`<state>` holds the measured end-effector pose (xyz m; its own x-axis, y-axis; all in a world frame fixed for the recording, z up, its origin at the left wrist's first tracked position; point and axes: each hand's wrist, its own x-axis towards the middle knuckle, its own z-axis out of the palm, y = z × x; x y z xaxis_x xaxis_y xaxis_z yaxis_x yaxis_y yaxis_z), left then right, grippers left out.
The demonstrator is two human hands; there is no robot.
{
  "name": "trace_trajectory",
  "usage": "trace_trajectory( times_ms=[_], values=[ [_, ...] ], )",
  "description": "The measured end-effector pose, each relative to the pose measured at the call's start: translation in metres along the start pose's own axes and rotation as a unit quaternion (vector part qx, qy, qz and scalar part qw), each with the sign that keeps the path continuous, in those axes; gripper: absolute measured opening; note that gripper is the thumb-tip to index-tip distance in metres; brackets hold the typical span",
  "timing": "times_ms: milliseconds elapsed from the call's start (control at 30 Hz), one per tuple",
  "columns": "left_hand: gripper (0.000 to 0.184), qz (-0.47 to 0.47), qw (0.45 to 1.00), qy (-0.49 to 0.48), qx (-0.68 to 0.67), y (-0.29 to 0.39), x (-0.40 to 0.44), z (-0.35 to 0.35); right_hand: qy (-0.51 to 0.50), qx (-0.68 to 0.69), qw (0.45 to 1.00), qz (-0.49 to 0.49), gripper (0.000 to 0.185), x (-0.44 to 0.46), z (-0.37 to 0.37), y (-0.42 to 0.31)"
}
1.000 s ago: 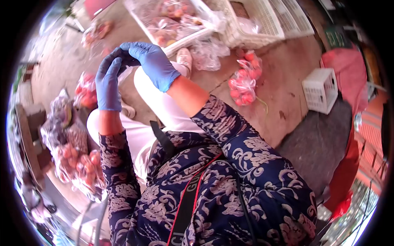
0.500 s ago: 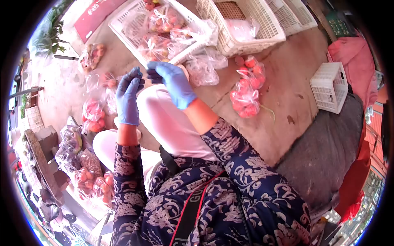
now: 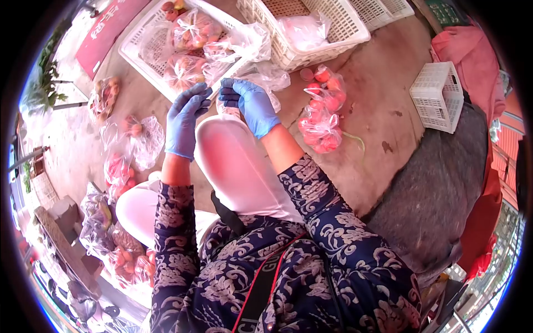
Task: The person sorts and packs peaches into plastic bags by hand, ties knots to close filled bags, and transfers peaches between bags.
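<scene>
My left hand, in a blue glove, is raised above my knees with its fingers bent and pressed together. My right hand, gloved alike, is level with it on the right, its fingers curled in beside the thumb. A small gap separates the two hands, and I see nothing in either. Just beyond them stands a white crate with knotted clear bags of reddish fruit. Crumpled clear plastic lies against its near corner. To the right, bagged red fruit rests on the floor.
Deeper white baskets stand at the top, one with clear plastic inside. A small white crate is at the right by a dark cloth. More bagged fruit and full bags lie on the left, near a red board.
My hands were together a second ago; they have come apart and now face each other. The view has shifted, showing more of the crate and the left side.
</scene>
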<state>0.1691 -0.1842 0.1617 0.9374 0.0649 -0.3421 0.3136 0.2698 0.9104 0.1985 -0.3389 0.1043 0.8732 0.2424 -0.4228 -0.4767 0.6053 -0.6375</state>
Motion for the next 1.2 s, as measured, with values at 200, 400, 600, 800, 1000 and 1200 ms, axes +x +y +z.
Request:
trace_trajectory(
  times_ms=[200, 400, 600, 800, 1000, 1200],
  values=[
    [0.03, -0.04, 0.999, -0.032, 0.012, -0.015, 0.028, 0.003, 0.001, -0.01, 1.0, 0.0, 0.026, 0.025, -0.014, 0.007],
    [0.031, -0.033, 0.999, -0.011, 0.007, -0.011, 0.038, -0.039, -0.024, -0.067, 0.997, -0.008, 0.029, 0.052, 0.014, -0.002],
    [0.032, -0.023, 0.996, -0.041, 0.074, 0.009, 0.039, -0.087, -0.075, -0.13, 0.989, 0.005, 0.025, 0.058, 0.062, 0.005],
    [0.031, -0.002, 0.993, -0.017, 0.113, 0.029, 0.038, -0.161, -0.131, -0.57, 0.809, -0.056, 0.031, 0.073, 0.053, -0.001],
    [0.028, 0.055, 0.973, 0.065, 0.216, 0.028, 0.015, -0.228, -0.164, -0.799, 0.576, 0.041, 0.037, 0.163, 0.051, -0.005],
    [0.03, 0.063, 0.904, 0.08, 0.415, 0.054, -0.017, -0.236, -0.157, -0.853, 0.496, -0.041, 0.06, 0.265, 0.04, 0.093]
  ],
)
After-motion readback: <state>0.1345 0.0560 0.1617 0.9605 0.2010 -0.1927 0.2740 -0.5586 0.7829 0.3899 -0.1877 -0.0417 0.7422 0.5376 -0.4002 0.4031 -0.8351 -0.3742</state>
